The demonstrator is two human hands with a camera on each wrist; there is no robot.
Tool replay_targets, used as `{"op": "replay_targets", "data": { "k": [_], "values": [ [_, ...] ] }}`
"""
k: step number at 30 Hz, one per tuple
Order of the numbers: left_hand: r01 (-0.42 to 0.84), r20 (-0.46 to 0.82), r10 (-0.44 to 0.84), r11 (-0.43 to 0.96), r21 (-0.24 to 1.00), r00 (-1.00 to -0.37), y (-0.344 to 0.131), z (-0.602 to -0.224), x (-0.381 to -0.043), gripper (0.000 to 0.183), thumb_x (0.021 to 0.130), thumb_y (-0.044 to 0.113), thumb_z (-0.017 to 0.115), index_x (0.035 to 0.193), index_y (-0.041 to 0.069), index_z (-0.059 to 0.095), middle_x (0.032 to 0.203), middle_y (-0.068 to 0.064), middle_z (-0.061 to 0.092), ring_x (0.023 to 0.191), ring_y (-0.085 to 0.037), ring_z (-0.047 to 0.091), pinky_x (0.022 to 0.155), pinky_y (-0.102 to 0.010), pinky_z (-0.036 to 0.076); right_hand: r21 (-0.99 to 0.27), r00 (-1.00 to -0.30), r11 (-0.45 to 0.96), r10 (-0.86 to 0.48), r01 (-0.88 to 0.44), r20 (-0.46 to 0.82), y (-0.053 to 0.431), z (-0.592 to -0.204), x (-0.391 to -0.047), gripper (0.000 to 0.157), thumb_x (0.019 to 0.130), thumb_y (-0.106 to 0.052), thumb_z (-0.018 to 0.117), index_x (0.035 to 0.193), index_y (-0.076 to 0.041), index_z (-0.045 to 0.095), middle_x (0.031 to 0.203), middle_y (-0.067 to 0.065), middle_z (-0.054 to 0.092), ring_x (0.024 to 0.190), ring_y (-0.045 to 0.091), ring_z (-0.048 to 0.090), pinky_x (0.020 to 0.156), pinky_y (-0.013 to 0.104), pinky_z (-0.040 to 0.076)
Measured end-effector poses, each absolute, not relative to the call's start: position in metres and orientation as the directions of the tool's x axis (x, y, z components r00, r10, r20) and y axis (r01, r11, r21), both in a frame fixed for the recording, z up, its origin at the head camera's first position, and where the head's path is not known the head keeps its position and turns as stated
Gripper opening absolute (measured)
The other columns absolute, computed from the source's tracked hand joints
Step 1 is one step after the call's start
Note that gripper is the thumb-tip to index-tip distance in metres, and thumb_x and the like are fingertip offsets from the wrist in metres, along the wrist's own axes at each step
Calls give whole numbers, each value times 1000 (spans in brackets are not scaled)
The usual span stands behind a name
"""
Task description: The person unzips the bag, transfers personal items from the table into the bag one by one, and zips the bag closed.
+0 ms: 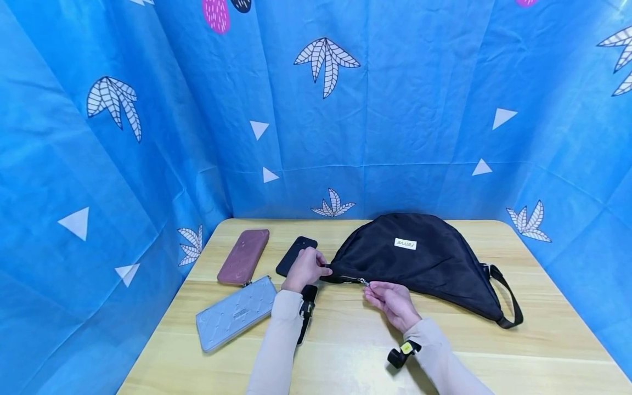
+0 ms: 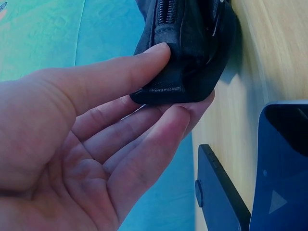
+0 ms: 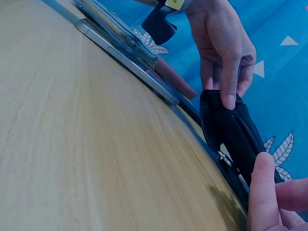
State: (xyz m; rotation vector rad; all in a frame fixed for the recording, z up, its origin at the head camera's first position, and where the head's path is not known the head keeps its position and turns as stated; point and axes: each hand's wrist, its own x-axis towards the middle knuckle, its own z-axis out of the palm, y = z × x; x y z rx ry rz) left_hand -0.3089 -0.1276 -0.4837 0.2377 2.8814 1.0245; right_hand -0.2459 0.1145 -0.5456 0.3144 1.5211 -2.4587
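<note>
A black half-moon bag [image 1: 410, 247] with a white label lies across the back of the table, its zipper [image 3: 250, 137] along the near edge. My left hand [image 1: 307, 269] pinches the bag's left corner between thumb and fingers, close to the end of the zipper [image 2: 167, 12]. A little to the right, my right hand [image 1: 392, 303] holds the zipper pull between thumb and forefinger, largely hidden by the fingertips. A small metal clip [image 3: 225, 159] shows on the bag's side between the hands.
Left of the bag lie a mauve wallet [image 1: 244, 257], a light blue wallet [image 1: 237, 314] and a black phone [image 1: 291, 258]. Another phone [image 1: 307, 323] lies partly under my left wrist. A strap loop [image 1: 513, 307] sticks out at the bag's right end. Blue curtains surround the table.
</note>
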Motion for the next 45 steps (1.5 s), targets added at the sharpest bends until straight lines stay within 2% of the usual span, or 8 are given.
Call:
{"op": "replay_targets", "data": {
  "k": [8, 25, 37, 45],
  "values": [
    [130, -11, 176, 763, 634, -984, -129, -482, -308, 12, 85, 19, 87, 84, 13, 76, 86, -1, 70, 75, -14, 61, 69, -29, 52, -848, -949, -430, -81, 309, -304, 117, -546, -245, 17, 100, 10, 55, 115, 13, 61, 84, 7, 77, 82, 12, 76, 79, 22, 63],
    [135, -9, 184, 754, 643, -983, -129, -482, -307, 11, 85, 18, 87, 84, 13, 76, 85, -1, 70, 74, -14, 61, 68, -29, 52, -849, -948, -428, -62, 308, -313, 117, -547, -245, 16, 99, 11, 53, 107, 9, 66, 84, 8, 77, 81, 14, 76, 78, 24, 63],
    [134, -10, 181, 761, 635, -983, -129, -482, -308, 11, 85, 19, 87, 85, 13, 77, 86, -1, 71, 75, -14, 61, 70, -30, 53, -851, -950, -427, -69, 305, -306, 120, -545, -243, 16, 100, 9, 54, 113, 12, 62, 84, 6, 77, 82, 12, 76, 79, 23, 63],
    [122, -22, 175, 768, 629, -984, -130, -482, -309, 11, 85, 20, 87, 86, 14, 77, 87, -1, 71, 76, -14, 62, 71, -31, 54, -849, -948, -430, -70, 309, -309, 122, -544, -243, 13, 99, 10, 55, 109, 8, 64, 82, 5, 77, 81, 11, 76, 79, 22, 63]
  ]
}}
